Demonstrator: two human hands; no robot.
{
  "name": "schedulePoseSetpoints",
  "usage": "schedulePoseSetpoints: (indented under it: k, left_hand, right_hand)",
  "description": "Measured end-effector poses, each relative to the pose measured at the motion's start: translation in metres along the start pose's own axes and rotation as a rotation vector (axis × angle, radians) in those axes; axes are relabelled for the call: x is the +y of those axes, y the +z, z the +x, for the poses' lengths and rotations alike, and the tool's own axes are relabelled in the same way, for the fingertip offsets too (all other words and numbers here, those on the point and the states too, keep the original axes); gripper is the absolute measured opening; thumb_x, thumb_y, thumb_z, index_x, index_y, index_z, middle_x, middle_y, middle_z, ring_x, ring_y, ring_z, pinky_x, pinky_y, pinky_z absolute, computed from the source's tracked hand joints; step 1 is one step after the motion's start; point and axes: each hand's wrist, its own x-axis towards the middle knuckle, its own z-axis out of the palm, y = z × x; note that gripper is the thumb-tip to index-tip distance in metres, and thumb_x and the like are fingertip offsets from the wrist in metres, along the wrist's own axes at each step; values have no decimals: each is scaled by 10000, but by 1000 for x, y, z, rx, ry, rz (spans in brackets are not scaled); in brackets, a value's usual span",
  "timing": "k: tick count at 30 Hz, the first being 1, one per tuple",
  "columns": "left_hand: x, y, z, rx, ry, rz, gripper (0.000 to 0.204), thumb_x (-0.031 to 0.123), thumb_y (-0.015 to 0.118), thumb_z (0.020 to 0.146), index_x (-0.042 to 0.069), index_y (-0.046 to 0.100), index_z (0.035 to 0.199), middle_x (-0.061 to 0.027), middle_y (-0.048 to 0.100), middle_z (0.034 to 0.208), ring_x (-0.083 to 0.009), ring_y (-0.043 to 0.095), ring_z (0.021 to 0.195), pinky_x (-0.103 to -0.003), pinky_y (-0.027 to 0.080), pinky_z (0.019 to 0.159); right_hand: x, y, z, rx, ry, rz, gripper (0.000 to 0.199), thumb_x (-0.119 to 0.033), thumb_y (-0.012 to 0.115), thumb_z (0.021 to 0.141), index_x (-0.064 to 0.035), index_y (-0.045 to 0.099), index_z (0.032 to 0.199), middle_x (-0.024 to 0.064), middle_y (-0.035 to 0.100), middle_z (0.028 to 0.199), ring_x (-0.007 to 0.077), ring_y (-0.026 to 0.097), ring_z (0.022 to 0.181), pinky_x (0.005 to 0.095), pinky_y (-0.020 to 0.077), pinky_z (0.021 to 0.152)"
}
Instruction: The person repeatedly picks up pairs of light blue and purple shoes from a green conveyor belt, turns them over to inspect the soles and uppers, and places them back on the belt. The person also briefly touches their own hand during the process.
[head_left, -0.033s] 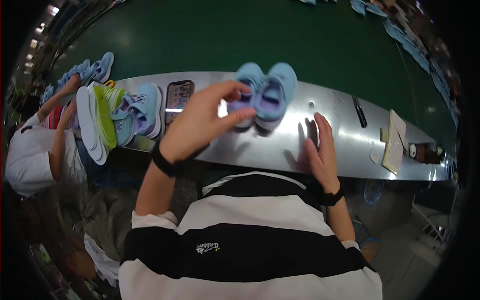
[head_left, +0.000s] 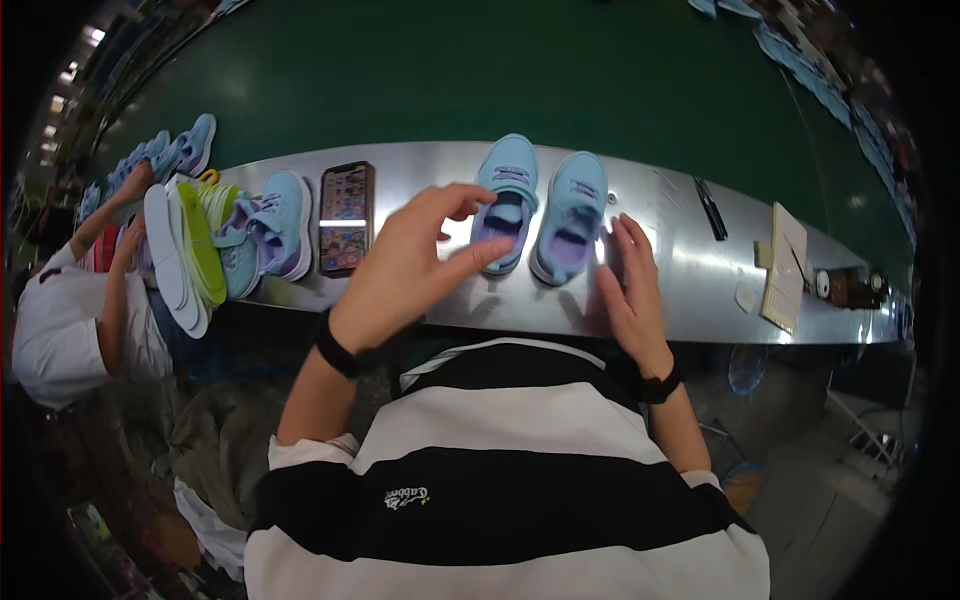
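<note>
Side by side on the metal table stand two light blue sneakers with lilac linings, the left sneaker (head_left: 512,172) and the right sneaker (head_left: 577,200), toes pointing away from me. My left hand (head_left: 415,250) is at the left sneaker, thumb and fingers apart, the thumb overlapping its opening from my view. Whether the fingertips touch it is hard to see. Just right of the right sneaker, my right hand (head_left: 634,290) is open with nothing in it.
A phone (head_left: 346,218) lies left of the sneakers. Beyond it are another blue sneaker (head_left: 283,222) and a stack of white and yellow-green insoles (head_left: 170,255). To the right lie pens (head_left: 711,210) and a notepad (head_left: 787,270). A co-worker (head_left: 85,325) is at the far left.
The two sneakers, close together and blurred before, now stand with a gap between them, the right one farther right. My right hand has moved slightly left, nearer the right sneaker.
</note>
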Motion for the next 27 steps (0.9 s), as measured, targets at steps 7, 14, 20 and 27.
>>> schedulePoseSetpoints:
  k: [7,14,20,27]
  left_hand:
    - [-24,87,-30,140,-478,-366,530,245,727,878,-25,512,1280,-101,595,992,-123,573,841,-254,509,697]
    - [-47,70,-11,16,-425,-590,497,99,600,941,-22,425,1390,-93,639,1012,-100,600,829,-228,483,717]
    - [-42,80,-22,-8,-439,-1114,516,97,495,977,55,343,1468,-74,577,1232,-123,549,1093,-278,428,937]
    - [-31,81,-26,87,-401,-1353,501,212,374,1017,75,280,1489,-115,424,1452,-258,446,1320,-383,322,1127]
  right_hand:
    - [-1,-2,-6,43,310,216,664,-292,727,837,35,462,1350,127,606,1000,170,589,869,306,504,720]
    - [11,-5,3,-4,399,685,505,-127,637,893,36,481,1344,70,630,1026,105,599,844,245,493,762]
    - [6,13,-3,-10,403,1047,483,-125,422,939,4,408,1405,92,547,1259,165,536,1092,289,430,944]
    - [-8,18,-7,-28,171,987,640,-86,450,935,-63,209,1527,108,428,1410,201,495,1196,313,402,1008]
